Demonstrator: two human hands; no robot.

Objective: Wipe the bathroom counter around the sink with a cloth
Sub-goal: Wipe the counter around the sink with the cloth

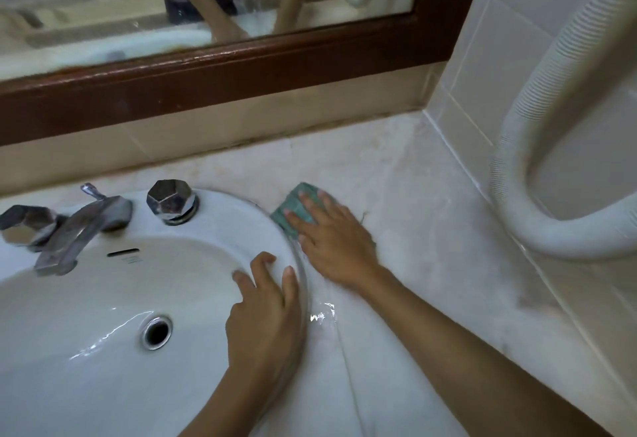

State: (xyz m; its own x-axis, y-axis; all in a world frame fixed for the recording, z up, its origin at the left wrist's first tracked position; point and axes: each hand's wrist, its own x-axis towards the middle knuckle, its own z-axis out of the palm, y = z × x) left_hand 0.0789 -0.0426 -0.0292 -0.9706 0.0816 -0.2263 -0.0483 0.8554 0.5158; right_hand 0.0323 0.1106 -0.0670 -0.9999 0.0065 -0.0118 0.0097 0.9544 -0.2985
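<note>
A folded green cloth (295,203) lies on the pale marble counter (406,195), right against the sink's right rim. My right hand (332,240) presses flat on it with straight fingers. My left hand (265,312) rests on the inner right slope of the white sink (103,316), fingers relaxed, holding nothing. Most of the cloth is hidden under my right hand.
A chrome tap (74,233) with two faceted knobs (170,200) stands at the sink's back. A brown-framed mirror (220,71) runs along the back wall. A white ribbed hose (517,174) loops against the tiled right wall. Water shines on the counter (322,314) near the rim.
</note>
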